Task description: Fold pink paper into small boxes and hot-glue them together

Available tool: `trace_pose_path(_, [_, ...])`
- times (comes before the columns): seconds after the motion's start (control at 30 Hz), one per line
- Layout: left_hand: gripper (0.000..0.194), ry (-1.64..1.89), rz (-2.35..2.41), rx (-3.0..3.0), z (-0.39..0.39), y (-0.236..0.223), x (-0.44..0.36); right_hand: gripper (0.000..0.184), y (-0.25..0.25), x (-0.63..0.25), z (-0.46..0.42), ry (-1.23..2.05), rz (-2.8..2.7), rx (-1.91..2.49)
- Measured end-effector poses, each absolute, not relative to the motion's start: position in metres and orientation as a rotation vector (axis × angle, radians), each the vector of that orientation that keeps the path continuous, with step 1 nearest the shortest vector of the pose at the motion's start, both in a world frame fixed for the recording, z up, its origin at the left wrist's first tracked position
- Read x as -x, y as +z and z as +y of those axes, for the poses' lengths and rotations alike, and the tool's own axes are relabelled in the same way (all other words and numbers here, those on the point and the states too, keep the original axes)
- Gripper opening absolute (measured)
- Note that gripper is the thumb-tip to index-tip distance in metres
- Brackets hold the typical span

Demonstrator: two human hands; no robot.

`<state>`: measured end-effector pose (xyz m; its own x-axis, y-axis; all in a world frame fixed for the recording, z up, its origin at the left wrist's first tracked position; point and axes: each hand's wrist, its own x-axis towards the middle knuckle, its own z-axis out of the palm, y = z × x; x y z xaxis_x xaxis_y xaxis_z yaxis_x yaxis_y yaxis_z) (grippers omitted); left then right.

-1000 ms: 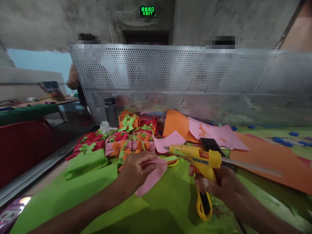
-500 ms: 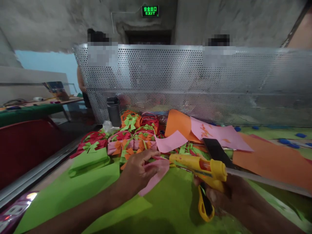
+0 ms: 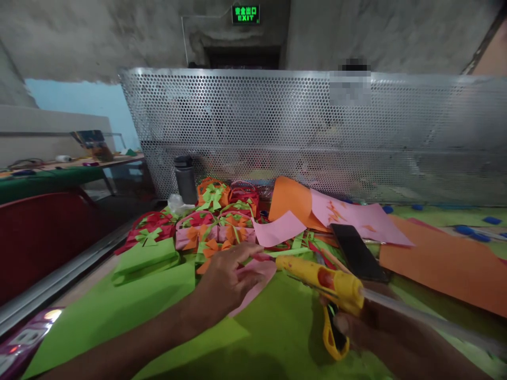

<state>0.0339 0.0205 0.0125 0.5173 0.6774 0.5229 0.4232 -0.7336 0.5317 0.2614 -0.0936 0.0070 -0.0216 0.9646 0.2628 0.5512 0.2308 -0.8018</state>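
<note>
Head view, far left: a red chair (image 3: 43, 232) stands beside the bench, and a power strip (image 3: 29, 340) with a small red light lies at the near corner.
Green sheets: light green paper (image 3: 114, 311) covers the bench's left part, with a folded green bag (image 3: 146, 264) at its back edge.
Bag cluster: red, pink and orange paper bags (image 3: 198, 237) with bows sit close together; a dark bottle (image 3: 185, 182) stands upright behind them.
Left grip: the left hand (image 3: 225, 277) has fingers and thumb closed on a small pink piece (image 3: 257, 287), held just above the green paper near the middle.
Nozzle: the yellow glue gun (image 3: 320, 277) points left, its tip by the pink piece's upper edge; whether they touch, I cannot tell.
Right grip: the right hand (image 3: 370, 324) is wrapped round the gun's handle, partly hidden; a clear glue stick (image 3: 428, 319) juts from the rear.
Under that hand: a yellow-and-black loop handle (image 3: 335, 338).
Behind the gun: a black phone (image 3: 358, 256).
Right side: a pink sheet (image 3: 356, 219) bearing orange scraps, then a large orange sheet (image 3: 443, 261) and blue pieces (image 3: 471, 232).
</note>
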Motion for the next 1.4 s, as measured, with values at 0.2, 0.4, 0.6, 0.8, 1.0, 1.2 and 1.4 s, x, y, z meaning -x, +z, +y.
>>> trace_pose_path(0.2, [0.027,1.093,0.936,-2.529,0.022,0.005,-0.032,0.042,0.016,-0.258,-0.088,0.389,-1.947,1.395])
trace_pose_path(0.4, [0.028,1.173,0.843,-2.556,0.021,-0.001,-0.032,0.049,-0.002,-0.262,-0.085,0.239,-2.037,1.449])
trace_pose_path(0.6, [0.014,1.153,0.789,-2.538,0.019,-0.002,-0.032,0.056,-0.013,-0.262,-0.085,0.131,-2.060,1.420])
trace_pose_path(0.8, [0.007,1.241,0.709,-2.550,0.020,0.000,-0.034,0.062,-0.016,-0.261,-0.084,0.083,-2.065,1.347])
trace_pose_path(1.0, [0.004,1.243,0.683,-2.554,0.023,0.000,-0.034,0.060,-0.016,-0.261,-0.083,0.052,-2.105,1.369])
trace_pose_path(1.2, [0.009,1.276,0.636,-2.555,0.025,0.001,-0.034,0.057,-0.013,-0.260,-0.083,0.053,-2.203,1.310])
trace_pose_path(1.4, [0.009,1.300,0.606,-2.558,0.023,0.001,-0.035,0.054,-0.008,-0.258,-0.085,0.001,-2.207,1.321])
